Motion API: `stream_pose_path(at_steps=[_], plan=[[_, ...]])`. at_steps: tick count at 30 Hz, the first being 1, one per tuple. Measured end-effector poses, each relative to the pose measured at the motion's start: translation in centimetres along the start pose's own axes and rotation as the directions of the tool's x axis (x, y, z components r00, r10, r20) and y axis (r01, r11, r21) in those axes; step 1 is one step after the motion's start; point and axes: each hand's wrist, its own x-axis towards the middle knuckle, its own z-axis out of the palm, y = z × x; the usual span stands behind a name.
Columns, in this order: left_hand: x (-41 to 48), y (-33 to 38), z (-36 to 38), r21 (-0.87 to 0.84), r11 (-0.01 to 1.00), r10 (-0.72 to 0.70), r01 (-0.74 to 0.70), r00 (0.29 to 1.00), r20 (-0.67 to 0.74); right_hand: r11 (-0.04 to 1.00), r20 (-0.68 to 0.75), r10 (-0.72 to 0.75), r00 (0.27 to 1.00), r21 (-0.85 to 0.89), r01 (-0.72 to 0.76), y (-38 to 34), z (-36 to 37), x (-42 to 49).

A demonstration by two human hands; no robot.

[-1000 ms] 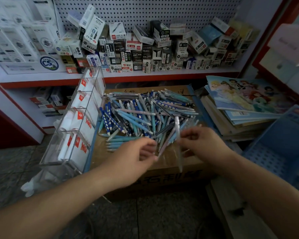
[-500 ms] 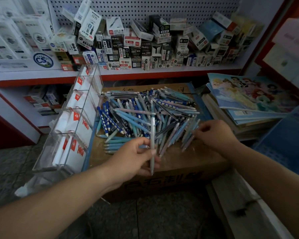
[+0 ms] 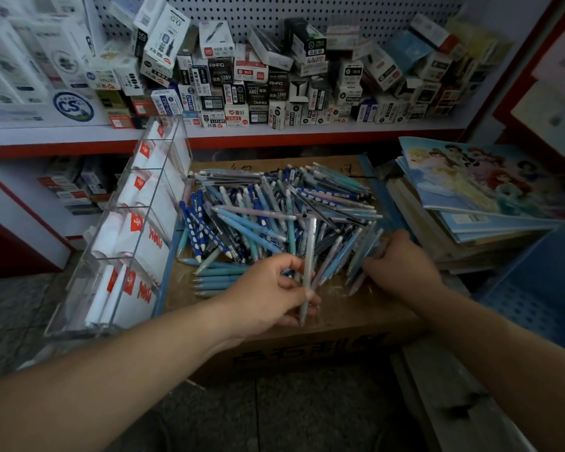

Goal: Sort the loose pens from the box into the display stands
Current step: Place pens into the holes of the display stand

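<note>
A heap of loose pens (image 3: 274,216), blue, teal and pale, lies on top of a brown cardboard box (image 3: 340,334). My left hand (image 3: 268,295) holds one pale translucent pen (image 3: 309,256) upright at the heap's near edge. My right hand (image 3: 402,265) reaches into the heap's right side, its fingers curled around several bluish pens (image 3: 362,252). A clear acrylic display stand (image 3: 128,236) with several compartments, holding white and red paper, leans against the box's left side.
A shelf with a red edge (image 3: 274,138) behind the box carries many small pen cartons under a pegboard. A stack of notebooks (image 3: 477,197) lies to the right, and a blue plastic basket (image 3: 542,288) stands at the far right. Tiled floor shows below.
The pale pen passed from my right hand to my left, which now holds it upright. My right hand moved right and down into the heap's right edge and closed on several pens.
</note>
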Motion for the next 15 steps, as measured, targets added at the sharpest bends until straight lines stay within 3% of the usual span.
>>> stream_pose_path(at_steps=[5, 9, 12, 15], plan=[[0.1, 0.4, 0.0, 0.017, 1.000, 0.012, -0.012, 1.000, -0.005, 0.999, 0.021, 0.027, 0.999, -0.042, -0.026, -0.1, -0.3, 0.5], [0.0, 0.5, 0.0, 0.000, 1.000, 0.004, -0.004, 1.000, -0.021, 0.970, 0.130, 0.163, 0.978, 0.162, -0.184, 0.4, -1.6, 0.7], [-0.1, 0.2, 0.2, 0.000, 1.000, 0.018, -0.018, 1.000, -0.005, 0.928, 0.173, 0.063, 0.983, 0.351, -0.121, 0.1, -2.2, -1.0], [0.0, 0.1, 0.4, -0.021, 0.999, 0.029, -0.028, 1.000, 0.009, 0.825, 0.218, -0.157, 0.963, 0.566, 0.007, -1.2, -2.7, -3.8]])
